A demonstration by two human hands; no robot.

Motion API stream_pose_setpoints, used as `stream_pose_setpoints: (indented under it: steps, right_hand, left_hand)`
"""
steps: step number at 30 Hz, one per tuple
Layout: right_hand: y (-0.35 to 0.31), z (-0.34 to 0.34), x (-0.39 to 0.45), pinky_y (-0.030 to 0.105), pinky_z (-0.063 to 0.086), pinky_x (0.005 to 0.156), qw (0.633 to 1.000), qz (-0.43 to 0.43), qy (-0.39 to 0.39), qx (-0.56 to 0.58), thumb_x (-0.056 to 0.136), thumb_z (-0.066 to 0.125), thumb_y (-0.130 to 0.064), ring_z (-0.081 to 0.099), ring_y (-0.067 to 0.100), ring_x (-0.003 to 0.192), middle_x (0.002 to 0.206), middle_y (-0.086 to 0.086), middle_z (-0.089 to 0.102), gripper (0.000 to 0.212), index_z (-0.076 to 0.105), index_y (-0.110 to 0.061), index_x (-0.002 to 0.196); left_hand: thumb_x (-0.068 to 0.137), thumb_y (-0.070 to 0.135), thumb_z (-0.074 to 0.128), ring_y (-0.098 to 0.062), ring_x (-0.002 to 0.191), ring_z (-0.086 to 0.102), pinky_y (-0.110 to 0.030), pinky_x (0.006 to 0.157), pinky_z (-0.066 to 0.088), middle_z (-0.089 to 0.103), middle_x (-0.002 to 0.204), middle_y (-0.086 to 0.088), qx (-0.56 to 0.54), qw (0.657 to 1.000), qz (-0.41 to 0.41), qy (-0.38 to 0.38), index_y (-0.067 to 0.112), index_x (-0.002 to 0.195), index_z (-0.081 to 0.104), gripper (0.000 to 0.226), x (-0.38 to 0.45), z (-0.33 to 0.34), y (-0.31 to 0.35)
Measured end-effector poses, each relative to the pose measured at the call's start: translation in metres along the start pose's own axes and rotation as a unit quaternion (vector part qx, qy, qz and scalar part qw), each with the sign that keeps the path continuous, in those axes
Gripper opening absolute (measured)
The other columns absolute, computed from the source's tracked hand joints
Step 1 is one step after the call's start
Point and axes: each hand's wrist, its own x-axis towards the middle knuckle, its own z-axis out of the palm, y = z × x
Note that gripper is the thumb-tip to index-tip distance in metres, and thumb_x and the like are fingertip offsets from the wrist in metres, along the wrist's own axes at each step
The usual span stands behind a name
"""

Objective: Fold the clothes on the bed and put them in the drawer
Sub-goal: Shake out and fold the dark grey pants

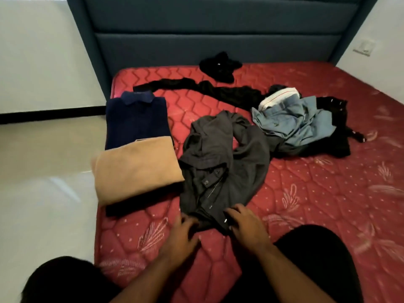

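Note:
A crumpled dark grey shirt (pixel 220 162) lies in the middle of the red mattress (pixel 317 204). My left hand (pixel 182 235) and my right hand (pixel 246 226) both grip its near edge, fingers curled into the cloth. To the left a folded tan garment (pixel 135 171) lies partly over a folded navy collared shirt (pixel 136 119). Further back on the right is a heap with a light blue garment (pixel 293 119) on black clothes (pixel 336 127). A long black piece (pixel 203 89) and a black bundle (pixel 219 66) lie near the headboard.
A dark blue padded headboard (pixel 218 29) stands behind the mattress. Pale floor (pixel 43 171) runs along the left side of the bed. A wall socket (pixel 364 48) is on the right wall. My knees in dark trousers are at the bottom of the view.

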Motion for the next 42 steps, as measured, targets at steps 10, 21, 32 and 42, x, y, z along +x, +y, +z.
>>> stream_pose_setpoints:
  steps: [10, 21, 32, 42]
  right_hand:
    - [-0.005, -0.001, 0.001, 0.034, 0.042, 0.068, 0.992, -0.070, 0.071, -0.075, 0.069, 0.068, -0.021, 0.063, 0.022, 0.095, 0.117, -0.009, 0.066, 0.043, 0.070, -0.033, 0.110]
    - [-0.004, -0.017, -0.014, 0.027, 0.048, 0.076, 0.986, -0.046, 0.019, 0.158, 0.072, 0.078, -0.013, 0.062, 0.015, 0.085, 0.090, 0.000, 0.068, 0.028, 0.061, -0.011, 0.094]
    - [0.000, -0.010, -0.013, 0.009, 0.037, 0.083, 0.966, -0.125, 0.092, 0.204, 0.073, 0.070, -0.016, 0.055, 0.003, 0.087, 0.095, -0.009, 0.071, 0.029, 0.068, -0.028, 0.099]
    - [-0.023, -0.073, 0.020, 0.014, 0.051, 0.062, 0.930, -0.074, 0.106, 0.345, 0.085, 0.065, 0.001, 0.065, -0.001, 0.058, 0.094, -0.017, 0.068, 0.032, 0.071, -0.025, 0.102]
  left_hand:
    - [0.074, 0.001, 0.067, -0.004, 0.082, 0.058, -0.019, 0.076, 0.049, 0.060, 0.094, 0.007, -0.138, 0.989, -0.032, 0.043, 0.033, 0.111, 0.042, 0.055, 0.008, 0.011, -0.008]
    - [0.083, 0.066, 0.036, -0.022, 0.063, 0.060, -0.032, 0.055, 0.039, 0.056, 0.060, -0.001, 0.117, 0.992, -0.025, 0.040, 0.017, 0.063, 0.055, 0.056, 0.017, -0.026, 0.014]
    - [0.080, 0.058, 0.064, -0.033, 0.123, 0.043, -0.046, 0.099, 0.039, 0.048, 0.132, -0.008, 0.328, 0.944, -0.029, 0.003, 0.020, 0.130, 0.053, 0.064, 0.163, -0.014, 0.099]
    - [0.081, 0.016, 0.076, -0.005, 0.073, 0.061, -0.025, 0.070, 0.047, 0.069, 0.078, 0.005, -0.104, 0.984, 0.044, 0.138, 0.014, 0.083, 0.070, 0.006, 0.129, -0.076, 0.089]
